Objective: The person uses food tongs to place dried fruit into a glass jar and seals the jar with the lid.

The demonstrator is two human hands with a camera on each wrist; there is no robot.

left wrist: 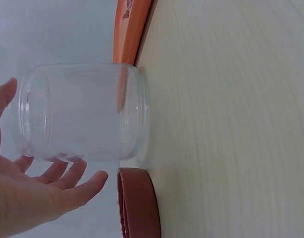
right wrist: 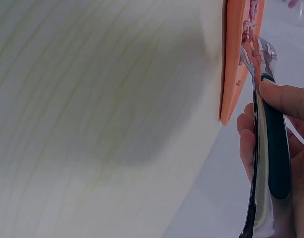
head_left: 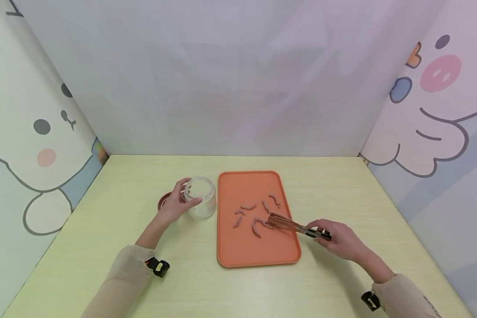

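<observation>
My left hand (head_left: 176, 206) is at the upper part of a clear, lidless jar (head_left: 202, 207), its thumb on the near side and its fingers round the far left side. The jar (left wrist: 87, 111) stands upright on the table. In my right hand (head_left: 339, 238) is a pair of metal tongs (head_left: 294, 226), gripped by the dark handles. In the right wrist view the thumb presses the handle (right wrist: 278, 144) from above. The tongs' tips reach over the orange tray (head_left: 258, 254), among several thin, pinkish-brown worm-like pieces (head_left: 256, 229). Whether the tips touch a piece is unclear.
A reddish-brown round lid (left wrist: 139, 203) lies just left of the jar, partly covered by my left hand in the head view. The pale wooden table (head_left: 175, 291) ends at a white curtain (head_left: 230, 88) behind. Cartoon-printed panels (head_left: 429, 132) flank both sides.
</observation>
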